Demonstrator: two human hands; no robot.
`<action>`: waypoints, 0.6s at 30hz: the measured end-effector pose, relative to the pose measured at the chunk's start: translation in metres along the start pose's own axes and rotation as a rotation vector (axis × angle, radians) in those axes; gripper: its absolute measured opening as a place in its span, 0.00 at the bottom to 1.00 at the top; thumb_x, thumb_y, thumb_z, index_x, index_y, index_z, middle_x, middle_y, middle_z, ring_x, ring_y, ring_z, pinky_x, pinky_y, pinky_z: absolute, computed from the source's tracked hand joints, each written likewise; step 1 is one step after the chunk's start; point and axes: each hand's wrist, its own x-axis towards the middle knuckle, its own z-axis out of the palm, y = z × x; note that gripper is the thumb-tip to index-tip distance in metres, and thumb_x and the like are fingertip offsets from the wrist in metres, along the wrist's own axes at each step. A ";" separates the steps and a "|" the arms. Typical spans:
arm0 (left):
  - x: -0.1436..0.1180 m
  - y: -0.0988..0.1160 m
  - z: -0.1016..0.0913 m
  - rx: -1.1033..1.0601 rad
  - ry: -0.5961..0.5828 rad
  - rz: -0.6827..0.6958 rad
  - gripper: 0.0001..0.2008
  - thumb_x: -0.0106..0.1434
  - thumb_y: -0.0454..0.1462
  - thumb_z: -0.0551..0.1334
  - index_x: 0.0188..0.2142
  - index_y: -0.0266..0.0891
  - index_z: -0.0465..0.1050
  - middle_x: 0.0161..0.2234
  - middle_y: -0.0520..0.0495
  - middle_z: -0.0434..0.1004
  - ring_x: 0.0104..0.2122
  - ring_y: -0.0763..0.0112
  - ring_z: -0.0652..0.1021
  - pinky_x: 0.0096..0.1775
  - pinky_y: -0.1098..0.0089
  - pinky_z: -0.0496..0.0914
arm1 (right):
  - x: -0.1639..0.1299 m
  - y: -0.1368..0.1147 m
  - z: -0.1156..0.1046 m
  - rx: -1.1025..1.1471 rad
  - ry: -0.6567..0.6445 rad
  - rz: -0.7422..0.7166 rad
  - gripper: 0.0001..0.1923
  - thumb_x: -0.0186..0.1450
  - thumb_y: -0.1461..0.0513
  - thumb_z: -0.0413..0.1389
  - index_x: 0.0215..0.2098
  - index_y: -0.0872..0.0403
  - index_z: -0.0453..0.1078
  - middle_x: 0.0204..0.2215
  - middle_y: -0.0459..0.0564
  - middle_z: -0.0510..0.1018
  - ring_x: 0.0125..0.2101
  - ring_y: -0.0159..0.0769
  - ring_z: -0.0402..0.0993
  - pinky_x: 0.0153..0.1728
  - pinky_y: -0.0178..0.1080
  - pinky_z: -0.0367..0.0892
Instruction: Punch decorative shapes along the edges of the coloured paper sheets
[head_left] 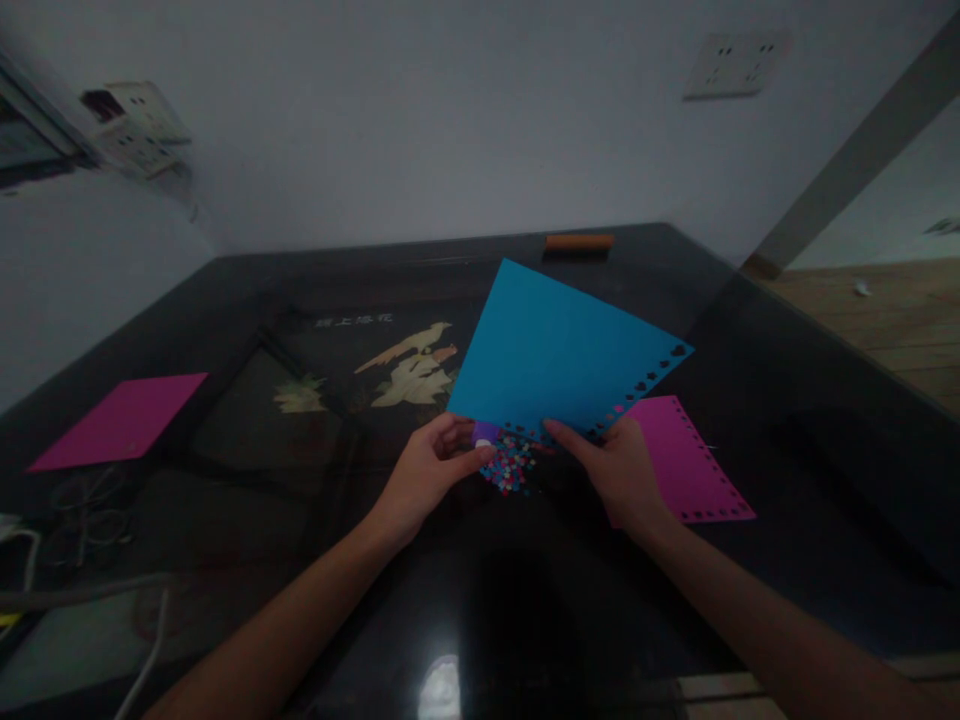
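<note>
As confetti (pixel 510 470) falls beneath, left hand (pixel 427 475) grips purple punch (pixel 485 434) (edge-biting), right hand (pixel 622 470) pinches blue sheet (pixel 555 350) steady.

Both your forearms reach forward from the bottom of the view and converge toward the middle, bare to the elbow. Your left hand (pixel 427 465) lies with its back up and to the left, fingers curled inward and the thumb pointing right, pinching closed near its fingertips. Your right hand (pixel 619 465) lies with its back toward you, wrist straight, index finger stretched out to the left, the other fingers tucked beneath. The two hands sit near each other, fingertips apart.
</note>
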 end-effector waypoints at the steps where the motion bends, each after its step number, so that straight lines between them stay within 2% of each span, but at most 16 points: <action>1: 0.000 0.001 0.001 0.002 0.009 -0.007 0.14 0.50 0.37 0.69 0.36 0.36 0.71 0.39 0.44 0.78 0.41 0.63 0.76 0.47 0.62 0.66 | 0.000 0.000 0.000 -0.007 0.001 -0.005 0.09 0.56 0.55 0.60 0.30 0.52 0.74 0.34 0.51 0.81 0.33 0.44 0.77 0.36 0.45 0.71; 5: -0.001 0.002 0.002 -0.006 0.037 -0.018 0.14 0.48 0.38 0.70 0.34 0.37 0.71 0.37 0.45 0.78 0.39 0.63 0.76 0.41 0.65 0.68 | -0.001 0.000 0.001 -0.047 0.003 -0.045 0.09 0.56 0.55 0.60 0.29 0.52 0.74 0.32 0.50 0.81 0.32 0.44 0.77 0.35 0.45 0.71; 10: -0.001 -0.001 0.003 -0.049 0.086 -0.038 0.14 0.47 0.39 0.71 0.32 0.36 0.71 0.31 0.48 0.77 0.30 0.70 0.75 0.29 0.72 0.64 | -0.003 -0.001 0.002 -0.056 0.016 -0.065 0.08 0.56 0.55 0.60 0.29 0.52 0.74 0.32 0.49 0.81 0.32 0.43 0.77 0.34 0.44 0.71; 18: -0.001 0.000 0.006 -0.146 0.061 -0.051 0.12 0.49 0.39 0.70 0.30 0.35 0.73 0.29 0.49 0.77 0.28 0.71 0.74 0.33 0.70 0.67 | -0.005 0.003 0.004 -0.115 -0.023 -0.077 0.09 0.57 0.55 0.59 0.26 0.53 0.74 0.27 0.49 0.81 0.29 0.43 0.77 0.30 0.42 0.71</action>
